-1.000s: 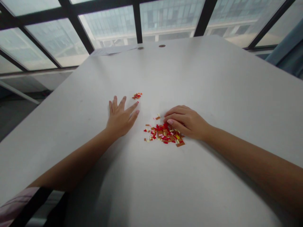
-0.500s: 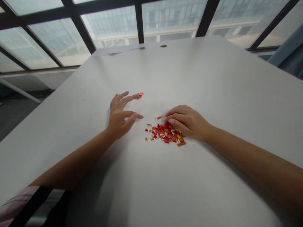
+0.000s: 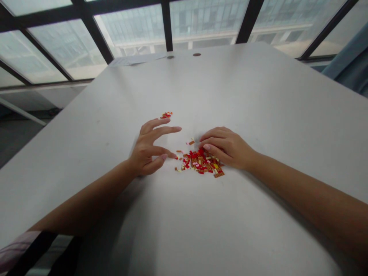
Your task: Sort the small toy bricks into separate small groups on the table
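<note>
A loose pile of small building bricks (image 3: 201, 163), in red, brown, cream, pink and yellow, lies on the white table. My left hand (image 3: 151, 147) is left of it with fingers spread, and its index fingertip touches or hovers just over a small red brick (image 3: 176, 157) at the pile's left edge. My right hand (image 3: 230, 147) rests on the pile's far right side, fingers curled downward. What lies beneath those fingers is hidden. Beyond my left hand sits a smaller cluster of red and orange bricks (image 3: 166, 114).
The white table (image 3: 247, 88) stretches toward the windows. Sheets of paper (image 3: 129, 60) lie at its far left, beside two round holes, one of them a dark grommet hole (image 3: 197, 54). A blue-grey curtain (image 3: 349, 63) hangs at the right.
My left hand has come nearer, its index finger moving from open table to the pile's left edge. The small far cluster is now more exposed. My right hand stays nearly still.
</note>
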Available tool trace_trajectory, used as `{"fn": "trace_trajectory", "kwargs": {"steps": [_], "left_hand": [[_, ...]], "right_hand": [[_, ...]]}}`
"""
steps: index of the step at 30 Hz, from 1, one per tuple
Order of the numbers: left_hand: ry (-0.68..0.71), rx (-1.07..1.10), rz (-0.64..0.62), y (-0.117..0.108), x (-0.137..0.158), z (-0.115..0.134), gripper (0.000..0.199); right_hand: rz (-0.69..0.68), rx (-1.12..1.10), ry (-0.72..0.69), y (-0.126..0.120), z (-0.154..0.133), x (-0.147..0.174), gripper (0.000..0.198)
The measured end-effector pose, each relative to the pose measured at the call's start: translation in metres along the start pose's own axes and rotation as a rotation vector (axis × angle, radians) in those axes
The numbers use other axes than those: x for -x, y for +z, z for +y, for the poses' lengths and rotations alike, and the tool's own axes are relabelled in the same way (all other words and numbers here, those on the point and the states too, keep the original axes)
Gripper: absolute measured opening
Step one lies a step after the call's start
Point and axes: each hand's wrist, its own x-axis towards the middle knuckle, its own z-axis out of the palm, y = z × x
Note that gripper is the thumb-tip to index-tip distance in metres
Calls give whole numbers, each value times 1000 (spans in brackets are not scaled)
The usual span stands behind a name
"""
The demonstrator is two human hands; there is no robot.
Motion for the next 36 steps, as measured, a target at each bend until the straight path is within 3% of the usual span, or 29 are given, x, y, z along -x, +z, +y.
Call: {"fn": "trace_trajectory", "kwargs": {"steps": [7, 10, 17, 21, 23, 29, 32, 36], "left_hand": [[-25, -95, -148, -4, -2, 0, 39], [-86, -203, -156, -5, -2, 0, 40], [-422, -473, -96, 13, 3, -14, 32], [-670, -485, -175, 28, 4, -26, 47], [-729, -480, -205, 31, 4, -29, 55], [-665, -456, -149, 23, 6, -28, 45], [-486, -399, -104, 15, 6, -23, 37], [-221, -272, -168, 7, 2, -13, 30]], "right_hand": [[6, 6, -7, -1, -1, 0, 39], [2, 9, -8, -1, -1, 0, 40], [-5, 5, 2, -1, 0, 0, 39], [1, 5, -9, -1, 0, 0, 40], [9, 12, -20, -1, 0, 1, 40], [-3, 7, 1, -1, -1, 0, 40], [3, 9, -9, -1, -2, 0, 40], [-1, 14, -7, -1, -2, -1, 41]]}}
